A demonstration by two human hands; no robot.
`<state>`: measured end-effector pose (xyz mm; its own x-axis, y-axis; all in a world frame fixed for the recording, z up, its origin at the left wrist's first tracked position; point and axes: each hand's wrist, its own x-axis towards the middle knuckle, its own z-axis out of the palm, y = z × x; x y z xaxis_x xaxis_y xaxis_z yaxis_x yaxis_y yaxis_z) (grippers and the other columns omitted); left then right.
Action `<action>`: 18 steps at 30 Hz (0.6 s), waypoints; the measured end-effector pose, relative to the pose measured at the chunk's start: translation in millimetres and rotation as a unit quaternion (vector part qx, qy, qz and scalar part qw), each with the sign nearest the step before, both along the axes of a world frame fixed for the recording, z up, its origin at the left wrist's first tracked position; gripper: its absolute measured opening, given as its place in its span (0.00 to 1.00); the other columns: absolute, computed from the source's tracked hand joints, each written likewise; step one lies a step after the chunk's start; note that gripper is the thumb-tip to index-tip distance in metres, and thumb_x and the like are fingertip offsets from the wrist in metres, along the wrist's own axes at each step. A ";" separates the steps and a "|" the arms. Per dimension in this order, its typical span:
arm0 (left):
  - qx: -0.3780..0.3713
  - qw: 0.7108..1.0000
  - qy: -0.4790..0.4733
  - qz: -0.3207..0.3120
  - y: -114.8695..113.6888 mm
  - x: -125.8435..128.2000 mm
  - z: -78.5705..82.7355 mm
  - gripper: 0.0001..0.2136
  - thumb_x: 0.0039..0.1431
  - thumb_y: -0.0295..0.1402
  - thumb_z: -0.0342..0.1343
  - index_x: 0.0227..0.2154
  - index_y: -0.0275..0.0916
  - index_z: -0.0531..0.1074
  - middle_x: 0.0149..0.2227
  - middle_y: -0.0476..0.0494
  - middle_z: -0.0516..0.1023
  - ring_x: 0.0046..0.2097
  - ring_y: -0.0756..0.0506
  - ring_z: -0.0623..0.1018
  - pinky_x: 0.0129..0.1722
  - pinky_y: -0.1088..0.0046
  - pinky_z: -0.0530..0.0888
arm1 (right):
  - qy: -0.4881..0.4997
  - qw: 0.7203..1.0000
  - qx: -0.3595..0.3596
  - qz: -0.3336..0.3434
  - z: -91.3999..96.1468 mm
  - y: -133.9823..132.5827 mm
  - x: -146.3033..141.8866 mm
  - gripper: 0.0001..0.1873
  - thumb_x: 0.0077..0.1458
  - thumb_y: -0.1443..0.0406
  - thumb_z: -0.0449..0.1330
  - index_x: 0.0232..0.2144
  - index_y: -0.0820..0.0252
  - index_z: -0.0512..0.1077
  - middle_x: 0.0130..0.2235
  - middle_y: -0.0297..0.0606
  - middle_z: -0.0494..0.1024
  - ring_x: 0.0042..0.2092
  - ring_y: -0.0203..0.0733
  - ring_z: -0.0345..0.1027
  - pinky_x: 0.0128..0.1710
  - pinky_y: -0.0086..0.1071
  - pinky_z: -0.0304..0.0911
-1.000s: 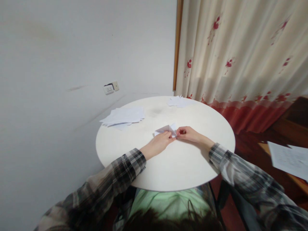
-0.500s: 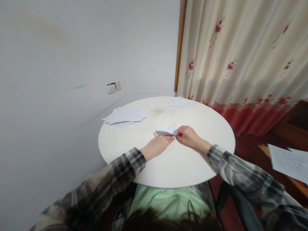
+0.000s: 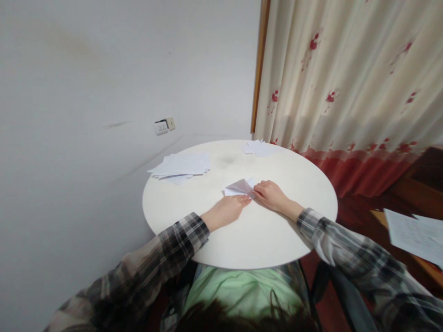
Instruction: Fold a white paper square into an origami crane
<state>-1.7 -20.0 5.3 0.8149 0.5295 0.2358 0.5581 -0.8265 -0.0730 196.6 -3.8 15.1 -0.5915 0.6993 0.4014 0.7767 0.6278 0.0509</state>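
On the white round table (image 3: pixel 249 244), a small folded sheet of paper (image 3: pixel 238 186) lies between my two hands. A shaded flap of it rises between them, while its lower edge rests near the tabletop. My left hand (image 3: pixel 230 210) holds the near edge, its fingers close together and pointing right; the thumb is hard to make out. At the right end of the sheet, my right hand (image 3: pixel 271 194) pinches the paper with curled fingers. The fingertips of both hands are only slightly apart.
A stack of white paper (image 3: pixel 183 163) lies at the table's left back, and smaller paper pieces (image 3: pixel 258 147) lie at its far edge. Written sheets (image 3: pixel 411 230) rest on a wooden surface to the right. The wall (image 3: pixel 86 193) stands close on the left; a curtain (image 3: pixel 346 92) hangs behind.
The paper's flap has shifted towards me and now shows a shaded face. My right fingers have moved slightly left with it; my left hand stays nearly in place.
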 end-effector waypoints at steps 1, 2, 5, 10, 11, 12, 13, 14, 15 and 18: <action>-0.003 1.000 0.001 0.001 -1.8 0.2 2.3 0.19 0.56 0.20 0.42 0.51 0.31 0.63 0.54 0.38 0.67 0.55 0.48 0.67 0.56 0.71 0.62 | 0.005 1.000 -0.001 -0.003 -0.8 0.4 -0.2 0.14 0.59 0.62 0.48 0.27 0.62 0.68 0.28 0.39 0.72 0.31 0.37 0.60 0.33 0.30 0.47; -0.004 1.000 0.003 0.001 -3.5 0.4 4.3 0.19 0.55 0.20 0.43 0.51 0.31 0.63 0.55 0.38 0.66 0.56 0.48 0.66 0.56 0.71 0.61 | 0.009 1.000 -0.004 -0.006 -1.6 0.9 -0.5 0.12 0.58 0.62 0.49 0.27 0.62 0.67 0.28 0.39 0.72 0.31 0.37 0.61 0.32 0.30 0.48; 0.000 1.000 0.004 0.003 -7.1 0.3 7.2 0.19 0.55 0.22 0.44 0.51 0.30 0.63 0.55 0.37 0.65 0.57 0.48 0.65 0.57 0.71 0.60 | 0.014 1.000 -0.012 -0.024 -3.5 2.6 -2.2 0.09 0.55 0.64 0.52 0.27 0.62 0.67 0.28 0.38 0.71 0.31 0.37 0.61 0.31 0.29 0.49; 0.037 0.999 -0.022 0.002 -9.4 -1.8 3.8 0.17 0.54 0.26 0.46 0.47 0.30 0.67 0.51 0.36 0.70 0.53 0.45 0.70 0.54 0.68 0.65 | 0.012 0.998 -0.025 -0.052 -3.3 4.2 -3.2 0.09 0.55 0.63 0.52 0.28 0.62 0.67 0.29 0.39 0.72 0.31 0.37 0.63 0.30 0.29 0.49; 0.045 0.999 -0.027 0.000 -9.9 -2.4 3.2 0.17 0.53 0.26 0.46 0.46 0.31 0.68 0.49 0.37 0.72 0.51 0.45 0.71 0.53 0.68 0.66 | 0.009 0.998 -0.027 -0.060 -2.8 4.2 -3.0 0.08 0.55 0.63 0.52 0.28 0.62 0.67 0.29 0.39 0.73 0.31 0.37 0.63 0.30 0.29 0.49; 0.051 0.998 -0.030 -0.002 -10.5 -2.9 2.9 0.16 0.53 0.26 0.47 0.45 0.31 0.69 0.48 0.37 0.73 0.50 0.45 0.72 0.52 0.68 0.67 | 0.005 0.997 -0.029 -0.067 -2.2 4.1 -2.8 0.08 0.55 0.63 0.52 0.28 0.62 0.67 0.29 0.38 0.73 0.31 0.37 0.64 0.30 0.29 0.49; 0.057 0.998 -0.033 -0.004 -11.1 -3.4 2.8 0.15 0.53 0.25 0.47 0.44 0.31 0.70 0.47 0.37 0.74 0.49 0.45 0.73 0.51 0.68 0.68 | 0.002 0.997 -0.030 -0.074 -1.6 4.0 -2.4 0.08 0.55 0.63 0.52 0.28 0.62 0.68 0.29 0.38 0.73 0.31 0.37 0.64 0.30 0.29 0.49; 0.061 0.997 -0.036 -0.006 -11.6 -3.8 2.9 0.15 0.52 0.25 0.47 0.42 0.31 0.71 0.46 0.38 0.75 0.48 0.45 0.73 0.50 0.68 0.69 | -0.001 0.996 -0.030 -0.081 -1.0 4.0 -1.9 0.08 0.55 0.63 0.52 0.28 0.62 0.68 0.29 0.38 0.73 0.31 0.38 0.64 0.30 0.29 0.49; 0.065 0.997 -0.039 -0.007 -12.0 -4.2 3.1 0.14 0.52 0.25 0.47 0.41 0.32 0.71 0.45 0.38 0.75 0.47 0.45 0.74 0.49 0.68 0.70 | -0.004 0.996 -0.030 -0.089 -0.5 4.0 -1.2 0.08 0.55 0.63 0.52 0.28 0.61 0.68 0.29 0.38 0.74 0.32 0.38 0.65 0.30 0.29 0.49; 0.074 0.996 -0.049 -0.009 -12.4 -5.0 3.7 0.13 0.51 0.25 0.47 0.38 0.32 0.73 0.42 0.39 0.77 0.45 0.45 0.75 0.47 0.68 0.71 | -0.011 0.993 -0.028 -0.118 0.2 4.7 1.7 0.08 0.55 0.64 0.51 0.30 0.61 0.68 0.31 0.39 0.74 0.33 0.39 0.66 0.30 0.29 0.50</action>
